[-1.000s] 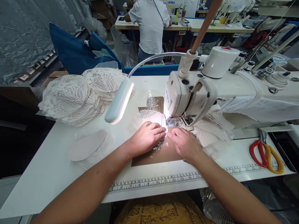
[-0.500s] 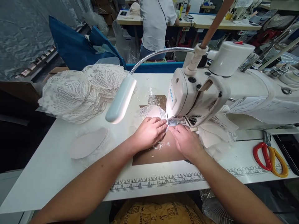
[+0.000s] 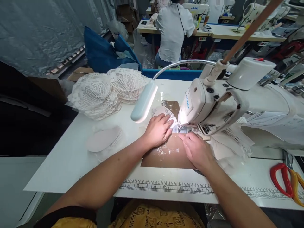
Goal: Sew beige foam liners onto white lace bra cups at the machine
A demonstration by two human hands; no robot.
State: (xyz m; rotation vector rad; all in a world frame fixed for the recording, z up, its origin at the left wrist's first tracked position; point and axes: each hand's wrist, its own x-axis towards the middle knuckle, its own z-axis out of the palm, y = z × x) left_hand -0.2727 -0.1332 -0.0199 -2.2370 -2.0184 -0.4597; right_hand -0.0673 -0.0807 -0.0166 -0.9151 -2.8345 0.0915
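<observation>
My left hand lies flat, palm down, on a pale cup-shaped fabric piece with lace, its fingers pointing at the sewing needle area. My right hand is just right of it, by the presser foot; its fingers are bent together, and whatever lies between them is hidden. The sewing machine head stands over the lace piece. Beneath both hands is a brown sheet with shiny clear tape on the white table.
A pile of white lace cups sits back left, with smooth oval pieces nearer. A lamp hangs above the table. More pale fabric lies under the machine arm. Red-and-yellow-handled scissors rest at right. A person sits ahead.
The camera view has turned left, so the scene sits further right. My left hand has spread flatter on the lace piece and moved slightly away from my right hand, which stays beside the presser foot.
</observation>
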